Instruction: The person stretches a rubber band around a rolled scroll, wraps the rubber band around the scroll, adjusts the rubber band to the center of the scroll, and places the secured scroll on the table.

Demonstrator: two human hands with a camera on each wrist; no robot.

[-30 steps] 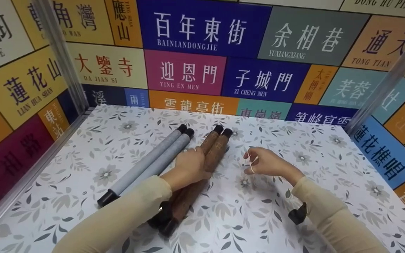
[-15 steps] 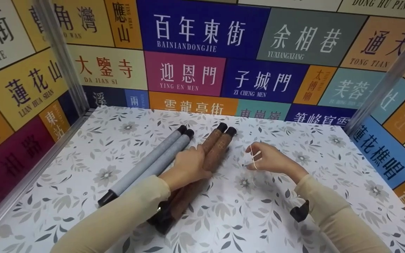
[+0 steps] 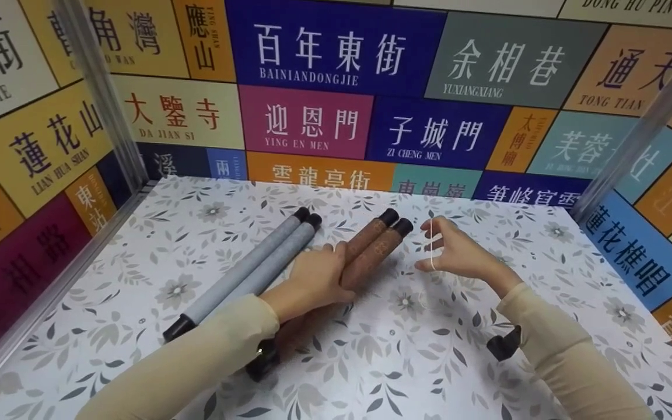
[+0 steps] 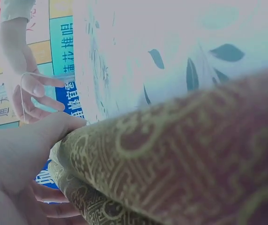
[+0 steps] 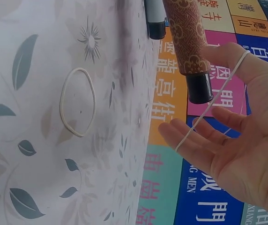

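Observation:
My left hand [image 3: 315, 277] grips a pair of brown patterned scrolls [image 3: 373, 253] with black end caps, side by side and slanting up to the right. Their near part is partly hidden by the forearm. Just right of the far caps, my right hand [image 3: 458, 251] has thumb and fingers spread apart, with a thin white rubber band [image 5: 230, 78] stretched between them. In the right wrist view, one black cap [image 5: 199, 88] lies close to that band, between thumb and fingers in this view. The left wrist view shows the patterned rolls [image 4: 171, 150] large, in the left hand.
Two grey scrolls [image 3: 239, 271] with black caps lie on the floral tabletop [image 3: 108, 291], left of the brown pair. A second loose rubber band [image 5: 62, 104] lies on the table below the right hand. Colourful printed panels [image 3: 336, 46] stand behind and at both sides.
The brown scrolls' far ends have swung right, toward the right hand, in the left hand's grip. The right hand has moved up and slightly right with its stretched band. The grey scrolls are unmoved.

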